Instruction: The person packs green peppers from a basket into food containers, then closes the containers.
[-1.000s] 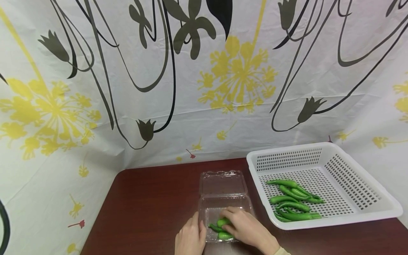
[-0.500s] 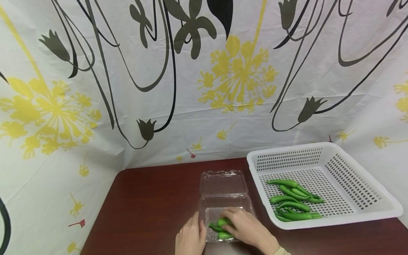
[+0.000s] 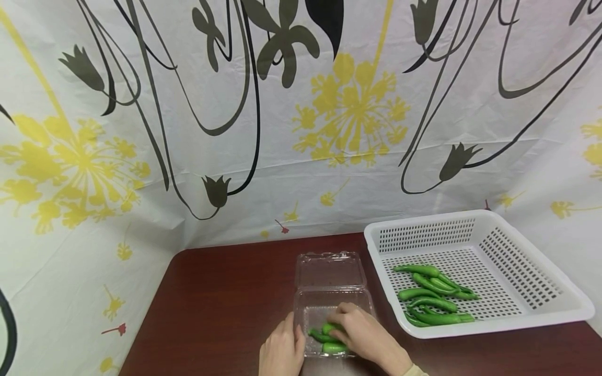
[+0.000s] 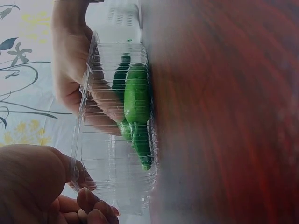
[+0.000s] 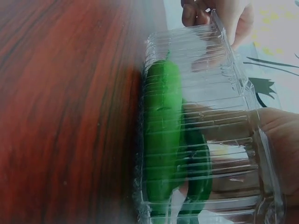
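Currently, we see the clear plastic container [image 3: 311, 310] open on the dark red desk [image 3: 226, 303], with its lid [image 3: 330, 270] lying flat at the far side. The left hand [image 3: 283, 347] is at the left wall of it, and its fingers pinch this wall near the front corner. The right hand [image 3: 369, 334] reaches inside from the right; its fingers are bent and pinch a light green pepper [image 3: 331, 328], which is partly covered for us. A darker pepper [image 3: 321, 337] lies next to it, and a plump pepper [image 3: 334, 348] lies along the near wall; both wrist views show us this one through the ribbed plastic. Just beside the container, on the right, we find a white basket [image 3: 571, 297], with more green peppers [image 3: 432, 304] in its left part. Behind the desk hangs a flowered cloth [image 3: 282, 146].
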Available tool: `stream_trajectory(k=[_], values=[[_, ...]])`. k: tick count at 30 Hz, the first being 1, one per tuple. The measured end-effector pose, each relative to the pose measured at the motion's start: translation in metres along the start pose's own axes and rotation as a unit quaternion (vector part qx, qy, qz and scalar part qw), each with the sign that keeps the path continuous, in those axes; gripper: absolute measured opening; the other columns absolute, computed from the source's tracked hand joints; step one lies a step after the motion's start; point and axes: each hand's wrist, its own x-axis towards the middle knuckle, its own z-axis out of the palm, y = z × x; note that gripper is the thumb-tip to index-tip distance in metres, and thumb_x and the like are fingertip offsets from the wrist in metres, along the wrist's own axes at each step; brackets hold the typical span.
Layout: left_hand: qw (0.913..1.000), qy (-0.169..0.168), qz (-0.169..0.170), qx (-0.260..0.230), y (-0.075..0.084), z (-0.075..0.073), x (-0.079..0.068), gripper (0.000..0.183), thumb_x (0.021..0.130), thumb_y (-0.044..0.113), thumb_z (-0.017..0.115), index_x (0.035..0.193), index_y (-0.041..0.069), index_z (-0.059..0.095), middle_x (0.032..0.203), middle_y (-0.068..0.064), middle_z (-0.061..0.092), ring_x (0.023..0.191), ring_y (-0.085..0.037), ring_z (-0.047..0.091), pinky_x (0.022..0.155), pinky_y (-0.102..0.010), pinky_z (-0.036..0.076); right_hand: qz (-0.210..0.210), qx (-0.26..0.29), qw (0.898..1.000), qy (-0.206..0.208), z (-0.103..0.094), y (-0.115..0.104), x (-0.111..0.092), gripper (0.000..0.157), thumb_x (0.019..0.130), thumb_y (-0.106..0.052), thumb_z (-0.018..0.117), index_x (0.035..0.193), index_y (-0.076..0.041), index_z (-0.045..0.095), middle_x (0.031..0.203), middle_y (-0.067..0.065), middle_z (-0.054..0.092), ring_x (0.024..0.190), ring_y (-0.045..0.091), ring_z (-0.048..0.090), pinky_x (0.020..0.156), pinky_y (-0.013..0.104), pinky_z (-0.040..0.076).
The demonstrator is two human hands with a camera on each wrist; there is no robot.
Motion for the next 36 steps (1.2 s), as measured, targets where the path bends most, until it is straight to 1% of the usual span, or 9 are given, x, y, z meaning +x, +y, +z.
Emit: stream_trajectory(k=[3, 8, 15, 20, 22, 24, 29, 31, 36], values=[[1.0, 0.003, 0.001, 0.001, 0.0001, 0.0003, -0.0002, 0.029, 0.083, 0.01, 0.071, 0.11, -0.002, 0.07, 0.084, -0.009, 0.071, 0.068, -0.028, 0.07, 0.047, -0.039, 0.05, -0.009, -0.002, 1.0, 0.004, 0.0005, 0.0004, 0.0001, 0.008, 0.087, -0.022, 0.078, 0.092, -0.019, 0.074, 0.087, -0.007, 0.057, 0.077, 0.007, 0.055, 0.065, 0.026, 0.049], [0.9999, 0.011, 0.007, 0.0, -0.0005, 0.0014, -0.0005, 0.029, 0.083, 0.01, 0.07, 0.11, -0.001, 0.07, 0.084, -0.008, 0.07, 0.068, -0.028, 0.07, 0.047, -0.04, 0.05, -0.025, -0.01, 1.0, 0.014, 0.001, 0.0004, 0.0007, 0.006, 0.086, -0.018, 0.077, 0.091, -0.016, 0.075, 0.087, -0.006, 0.059, 0.077, 0.009, 0.057, 0.065, 0.027, 0.05], [0.9998, 0.018, 0.009, -0.003, -0.001, 0.0025, -0.001, 0.028, 0.083, 0.01, 0.07, 0.109, 0.001, 0.069, 0.083, -0.006, 0.069, 0.067, -0.028, 0.069, 0.047, -0.041, 0.049, -0.043, -0.001, 0.999, 0.029, 0.0026, 0.0016, 0.0017, 0.019, 0.081, -0.007, 0.077, 0.099, -0.012, 0.075, 0.091, -0.004, 0.065, 0.081, 0.011, 0.061, 0.069, 0.028, 0.052], [0.9998, 0.019, 0.008, -0.003, -0.0011, 0.0029, -0.0011, 0.028, 0.083, 0.01, 0.07, 0.109, 0.001, 0.069, 0.082, -0.006, 0.069, 0.067, -0.028, 0.069, 0.047, -0.041, 0.049, -0.044, 0.024, 0.998, 0.04, 0.0023, 0.0016, 0.0037, 0.025, 0.079, 0.0, 0.076, 0.099, -0.015, 0.072, 0.09, -0.008, 0.068, 0.077, 0.006, 0.058, 0.065, 0.025, 0.049], [0.9997, 0.021, 0.009, -0.003, -0.0012, 0.0031, -0.0011, 0.028, 0.083, 0.01, 0.07, 0.109, 0.001, 0.069, 0.082, -0.006, 0.069, 0.067, -0.028, 0.069, 0.047, -0.041, 0.049, -0.042, 0.026, 0.998, 0.043, 0.002, 0.001, 0.0041, 0.026, 0.079, 0.0, 0.076, 0.097, -0.018, 0.071, 0.089, -0.01, 0.068, 0.075, 0.005, 0.057, 0.064, 0.024, 0.047], [0.9997, 0.023, 0.01, -0.003, -0.0013, 0.0032, -0.0012, 0.028, 0.083, 0.01, 0.07, 0.109, 0.001, 0.069, 0.083, -0.007, 0.07, 0.067, -0.028, 0.069, 0.047, -0.041, 0.05, -0.039, 0.018, 0.998, 0.043, 0.0018, 0.0005, 0.004, 0.024, 0.08, -0.001, 0.077, 0.097, -0.017, 0.072, 0.09, -0.009, 0.068, 0.076, 0.006, 0.058, 0.064, 0.025, 0.048], [0.9998, 0.019, 0.007, -0.001, -0.0011, 0.0027, -0.0013, 0.028, 0.083, 0.01, 0.07, 0.11, 0.0, 0.069, 0.083, -0.007, 0.07, 0.068, -0.028, 0.069, 0.048, -0.041, 0.05, -0.035, -0.008, 0.998, 0.051, 0.0028, 0.0001, 0.0015, 0.021, 0.08, -0.004, 0.078, 0.097, -0.017, 0.075, 0.091, -0.006, 0.06, 0.079, 0.009, 0.06, 0.066, 0.027, 0.052], [0.9999, 0.015, 0.004, -0.001, -0.0009, 0.0024, -0.0014, 0.029, 0.083, 0.01, 0.07, 0.11, 0.0, 0.069, 0.084, -0.007, 0.07, 0.068, -0.028, 0.07, 0.048, -0.041, 0.05, -0.034, -0.013, 0.998, 0.053, 0.0034, 0.0004, 0.0013, 0.02, 0.08, -0.005, 0.078, 0.094, -0.018, 0.075, 0.09, -0.007, 0.057, 0.078, 0.008, 0.059, 0.065, 0.026, 0.051], [0.9999, 0.013, 0.002, -0.001, -0.0009, 0.0025, -0.0016, 0.029, 0.083, 0.01, 0.07, 0.11, 0.0, 0.069, 0.084, -0.007, 0.07, 0.069, -0.028, 0.07, 0.048, -0.042, 0.051, -0.027, -0.016, 0.998, 0.046, 0.0036, 0.0014, 0.0017, 0.02, 0.082, -0.004, 0.077, 0.097, -0.018, 0.076, 0.089, -0.007, 0.061, 0.08, 0.01, 0.059, 0.067, 0.028, 0.051]])
